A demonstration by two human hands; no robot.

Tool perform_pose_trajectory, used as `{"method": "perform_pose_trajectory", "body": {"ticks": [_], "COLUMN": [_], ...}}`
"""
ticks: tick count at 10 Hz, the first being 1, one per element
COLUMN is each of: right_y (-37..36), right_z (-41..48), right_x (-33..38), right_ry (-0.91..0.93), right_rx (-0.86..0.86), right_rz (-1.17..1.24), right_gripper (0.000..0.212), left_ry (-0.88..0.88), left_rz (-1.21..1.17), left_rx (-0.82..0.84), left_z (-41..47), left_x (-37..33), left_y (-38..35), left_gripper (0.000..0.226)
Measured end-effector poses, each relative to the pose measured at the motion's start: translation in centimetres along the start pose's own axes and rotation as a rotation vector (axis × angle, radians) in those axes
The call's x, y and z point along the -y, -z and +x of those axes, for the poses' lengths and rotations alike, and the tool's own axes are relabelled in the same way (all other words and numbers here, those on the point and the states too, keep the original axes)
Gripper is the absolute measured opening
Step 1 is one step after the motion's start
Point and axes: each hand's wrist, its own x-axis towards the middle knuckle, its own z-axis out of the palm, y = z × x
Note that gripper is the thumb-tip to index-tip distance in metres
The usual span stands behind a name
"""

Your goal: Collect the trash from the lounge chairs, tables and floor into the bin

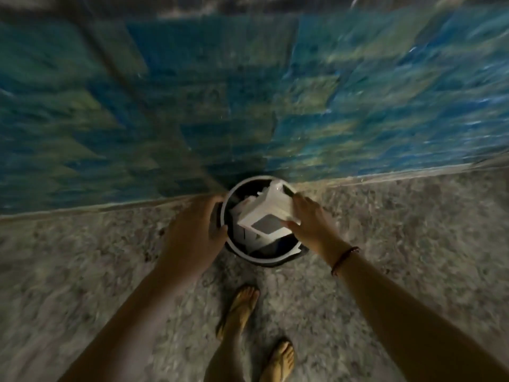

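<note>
A small round dark bin (271,261) with a pale rim stands on the floor against the wall. A white box (265,213) with a grey window on its face sits tilted in the bin's mouth, above other white scraps. My left hand (192,232) grips the bin's left rim. My right hand (308,216) rests on the box's right side, thumb under its lower edge and fingers along its top. The whole view is blurred.
A blue-green tiled wall (248,92) rises right behind the bin. The floor (399,244) is speckled grey stone. My two bare feet (239,310) stand just in front of the bin.
</note>
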Motion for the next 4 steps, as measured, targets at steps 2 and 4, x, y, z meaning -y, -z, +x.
{"method": "perform_pose_trajectory", "body": {"ticks": [2, 4], "right_y": [-8.4, -11.5], "right_z": [6.8, 8.7], "right_x": [-0.9, -1.1], "right_ry": [0.011, -0.015], "right_rx": [0.119, 0.118], "right_rz": [-0.041, -0.147], "right_gripper": [0.048, 0.065], "left_ry": [0.112, 0.108], "left_rz": [-0.054, -0.066], "left_rx": [0.044, 0.094], "left_z": [2.4, 4.1], "left_x": [4.9, 6.1], "left_y": [-3.9, -5.0], "left_gripper": [0.043, 0.042]}}
